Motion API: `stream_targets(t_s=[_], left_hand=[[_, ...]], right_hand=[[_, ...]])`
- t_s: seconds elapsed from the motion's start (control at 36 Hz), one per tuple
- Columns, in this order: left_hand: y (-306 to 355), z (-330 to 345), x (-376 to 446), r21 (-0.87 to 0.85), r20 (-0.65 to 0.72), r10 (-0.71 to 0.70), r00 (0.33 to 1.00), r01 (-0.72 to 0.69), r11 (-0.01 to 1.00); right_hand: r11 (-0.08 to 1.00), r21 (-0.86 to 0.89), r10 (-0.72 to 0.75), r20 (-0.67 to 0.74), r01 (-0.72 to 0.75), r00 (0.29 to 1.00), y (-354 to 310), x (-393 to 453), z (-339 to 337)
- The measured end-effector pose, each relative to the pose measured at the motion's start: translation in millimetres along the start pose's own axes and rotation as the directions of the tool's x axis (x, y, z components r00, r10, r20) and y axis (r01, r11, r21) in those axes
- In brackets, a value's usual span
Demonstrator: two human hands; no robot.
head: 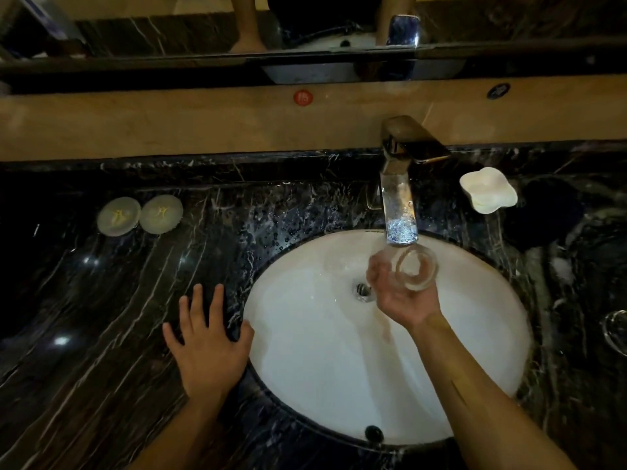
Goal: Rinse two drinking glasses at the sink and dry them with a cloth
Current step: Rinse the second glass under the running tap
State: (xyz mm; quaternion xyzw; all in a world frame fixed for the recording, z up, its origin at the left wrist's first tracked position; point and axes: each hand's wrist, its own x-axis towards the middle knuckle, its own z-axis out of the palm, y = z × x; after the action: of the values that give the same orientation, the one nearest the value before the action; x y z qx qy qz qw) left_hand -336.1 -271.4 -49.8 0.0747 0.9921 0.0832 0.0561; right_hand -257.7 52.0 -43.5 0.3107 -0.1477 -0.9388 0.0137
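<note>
Your right hand (402, 295) is curled around a clear drinking glass (415, 268), holding it over the white oval sink (305, 351) just under the spout of the chrome faucet (400, 184). The glass is tilted so its open mouth faces up toward you, and it sits near the drain (363, 290), slightly to the right of it. Water on the spout glitters, though you cannot tell clearly whether a stream is falling into the glass.

Your left hand (207, 344) lies flat on the dark marbled desk (101, 334), fingers spread apart and holding nothing, with the thumb touching the left rim of the sink.

A second glass (615, 330) stands on the desk at the far right edge of the view, well apart from the sink and only partly visible.

At the back left of the desk two round white lids (139, 215) lie side by side, just touching. To the right of the faucet sits a white wavy-edged soap dish (488, 189). A small black overflow button (374, 433) shows on the near wall of the sink. Droplets speckle the desk between the lids and the faucet.
</note>
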Motion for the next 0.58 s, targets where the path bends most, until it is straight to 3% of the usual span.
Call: stream_targets(t_s=[0.08, 0.14, 0.31, 0.39, 0.47, 0.58], left_hand=[[-0.4, 0.7, -0.2, 0.002, 0.006, -0.001, 1.000, 0.001, 1.000], [-0.5, 1.1, 0.2, 0.006, 0.009, -0.001, 1.000, 0.001, 1.000], [-0.3, 0.4, -0.1, 0.018, 0.001, 0.001, 1.000, -0.001, 1.000], [0.5, 0.1, 0.0, 0.014, -0.003, -0.001, 1.000, 0.001, 1.000], [0.3, 0.2, 0.3, 0.016, 0.001, 0.001, 1.000, -0.001, 1.000], [0.0, 0.1, 0.3, 0.014, -0.001, -0.001, 1.000, 0.001, 1.000]], right_hand=[[0.980, -0.188, 0.078, 0.044, -0.068, 0.996, -5.3, -5.4, -1.6], [0.941, -0.336, 0.041, 0.053, -0.021, 0.998, -7.1, -9.1, 2.6], [0.646, -0.752, -0.089, 0.100, 0.134, 0.991, -10.8, -9.9, 11.7], [0.406, -0.888, -0.291, 0.098, 0.215, 0.952, -10.2, -7.5, 15.7], [0.230, -0.950, -0.507, 0.070, 0.213, 0.859, -6.0, -2.7, 20.4], [0.207, -0.954, -0.641, 0.035, 0.216, 0.767, -0.6, 4.9, 23.5]])
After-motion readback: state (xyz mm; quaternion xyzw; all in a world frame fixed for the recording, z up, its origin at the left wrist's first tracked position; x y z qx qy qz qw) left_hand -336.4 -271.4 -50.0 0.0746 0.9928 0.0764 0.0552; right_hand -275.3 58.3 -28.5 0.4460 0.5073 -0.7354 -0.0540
